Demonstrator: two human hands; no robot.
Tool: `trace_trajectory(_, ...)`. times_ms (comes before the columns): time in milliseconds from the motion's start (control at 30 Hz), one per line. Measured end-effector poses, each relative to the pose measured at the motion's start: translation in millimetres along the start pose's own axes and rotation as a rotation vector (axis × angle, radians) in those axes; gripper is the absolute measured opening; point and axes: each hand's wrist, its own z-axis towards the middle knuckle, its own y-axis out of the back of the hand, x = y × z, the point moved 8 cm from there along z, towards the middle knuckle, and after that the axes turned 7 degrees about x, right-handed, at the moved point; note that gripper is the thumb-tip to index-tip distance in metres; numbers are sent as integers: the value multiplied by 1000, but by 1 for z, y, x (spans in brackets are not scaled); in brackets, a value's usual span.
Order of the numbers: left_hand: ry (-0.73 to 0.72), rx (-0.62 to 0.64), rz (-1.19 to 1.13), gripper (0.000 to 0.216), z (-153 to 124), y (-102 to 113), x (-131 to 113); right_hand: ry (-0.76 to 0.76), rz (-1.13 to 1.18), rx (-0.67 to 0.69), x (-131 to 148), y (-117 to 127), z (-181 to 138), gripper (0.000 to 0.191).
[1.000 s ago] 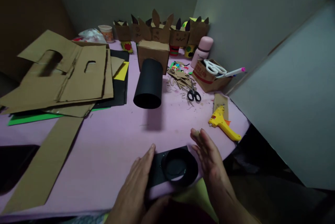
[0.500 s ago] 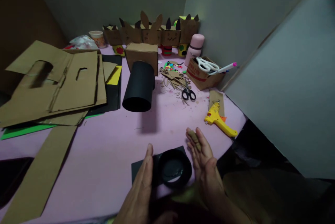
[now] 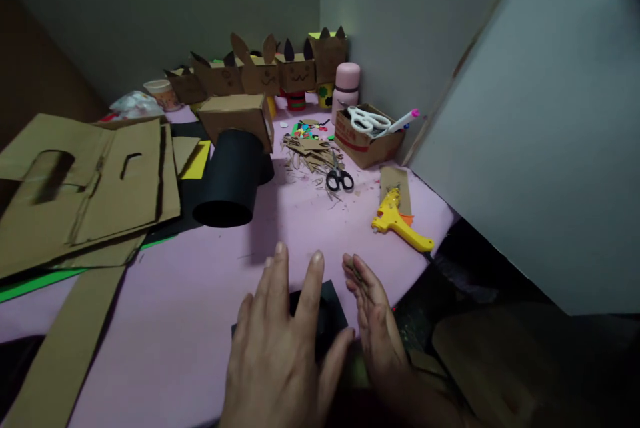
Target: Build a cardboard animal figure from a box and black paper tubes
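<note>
My left hand (image 3: 280, 341) is open, fingers spread, palm down over a piece of black card (image 3: 334, 298) at the table's front edge. It hides most of the card and the black ring on it, so I cannot tell whether it touches them. To the right, my right hand (image 3: 373, 321) stands on edge beside the card, open with fingers stretched out and close together. One of its fingers wears a tan wrapping (image 3: 354, 268). Farther back, a black paper tube (image 3: 231, 178) is joined to a brown cardboard box (image 3: 237, 115).
Cut cardboard sheets (image 3: 130, 181) are piled at the left. A yellow glue gun (image 3: 403, 225), black-handled scissors (image 3: 340, 179) and cardboard scraps (image 3: 313, 151) lie at the right. A tool box (image 3: 367, 148), pink flask (image 3: 346, 91) and several eared cardboard figures (image 3: 296, 75) stand behind.
My left hand has turned from upright on edge to palm down, moving over the black ring and card. My right hand stays beside them. The whole view has shifted slightly.
</note>
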Motion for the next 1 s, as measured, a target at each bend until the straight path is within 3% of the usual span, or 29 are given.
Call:
trace_trajectory(233, -3, -9, -20, 60, 4, -12, -3, 43, -71, 26, -1, 3, 0, 50)
trace_trajectory(400, 9, 1, -159, 70, 1, -5, 7, 15, -261, 165, 20, -2, 7, 44)
trace_trajectory(567, 145, 13, -419, 84, -26, -1, 39, 63, -413, 249, 32, 3, 12, 55)
trace_trajectory(700, 208, 114, -383, 92, -61, -25, 59, 75, -430, 177, 29, 16, 10, 51)
trace_trajectory(767, 146, 210, -221, 87, -77, -43, 64, 60, -436, 163, 27, 18, 8, 48)
trace_trajectory(833, -14, 270, -45, 78, -88, -57, 62, 46, -441, 163, 26, 18, 7, 46)
trace_trajectory(900, -131, 256, 49, 68, -94, -61, 63, 43, -441, 158, 27, 16, 6, 44)
trace_trajectory(1000, -207, 172, 3, 52, -94, -50, 66, 44, -427, 142, 28, 13, 5, 40)
